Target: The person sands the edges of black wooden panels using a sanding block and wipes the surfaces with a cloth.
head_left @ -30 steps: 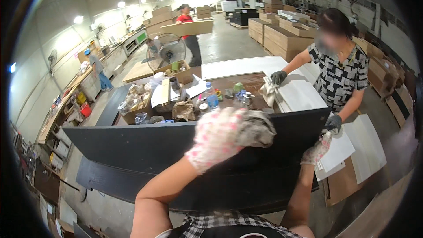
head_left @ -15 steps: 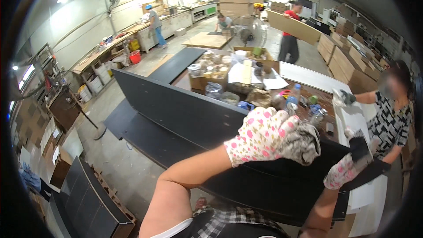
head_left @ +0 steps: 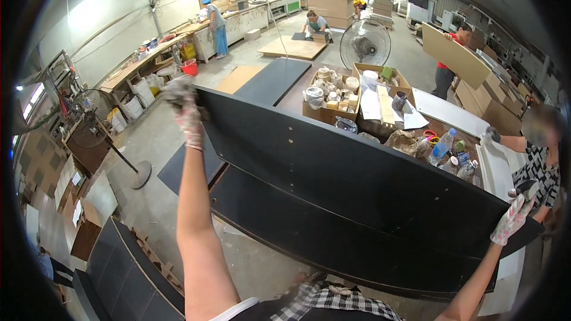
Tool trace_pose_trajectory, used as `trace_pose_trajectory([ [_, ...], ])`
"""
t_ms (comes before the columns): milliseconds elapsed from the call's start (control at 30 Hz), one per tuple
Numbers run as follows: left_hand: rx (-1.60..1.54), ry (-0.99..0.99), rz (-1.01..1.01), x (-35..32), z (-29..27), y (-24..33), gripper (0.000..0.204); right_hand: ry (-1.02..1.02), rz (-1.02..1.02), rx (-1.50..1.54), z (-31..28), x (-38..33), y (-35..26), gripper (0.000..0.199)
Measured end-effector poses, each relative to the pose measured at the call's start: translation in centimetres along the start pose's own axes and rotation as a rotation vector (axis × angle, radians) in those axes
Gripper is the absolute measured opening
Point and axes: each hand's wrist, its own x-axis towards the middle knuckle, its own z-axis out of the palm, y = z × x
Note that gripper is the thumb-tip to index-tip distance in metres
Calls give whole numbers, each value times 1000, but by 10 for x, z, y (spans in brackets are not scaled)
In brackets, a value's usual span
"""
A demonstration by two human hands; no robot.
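A long black panel (head_left: 351,169) stands on edge across the middle, with a wide black board (head_left: 309,220) lying along its near side. At the panel's upper left corner is my left hand (head_left: 189,122), in a white glove with a pink pattern. It is smeared by motion, closed on a crumpled grey rag (head_left: 177,90). By the panel's right end, my right hand (head_left: 513,221) wears a matching glove. Its fingers are wrapped round a small dark block (head_left: 527,188), whose exact kind I cannot make out.
Behind the panel, cardboard boxes (head_left: 333,116) of jars, plastic bottles (head_left: 441,147) and papers cover a table. A co-worker in a patterned top (head_left: 538,169) stands at the right. Another person carries a tan board (head_left: 455,53). A standing fan (head_left: 140,173) and stacked black panels (head_left: 134,267) are at the left.
My left hand has swept from the panel's right part to its far left corner with the rag. My right hand has shifted right with the dark block. The view has turned slightly.
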Motion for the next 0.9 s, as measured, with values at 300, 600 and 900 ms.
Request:
trace_pose_trajectory([
  [300, -66, 140, -550, -44, 6, -60, 75, -84, 58, 264, -40, 24, 33, 42],
  [600, 251, 291, -443, -28, -1, 11, 51, -1370, 706, 929, -74, -107, -116, 66],
  [900, 445, 131, -299, -57, -33, 87, 43, -814, 1221, 1510, -90, -245, -68, 57],
])
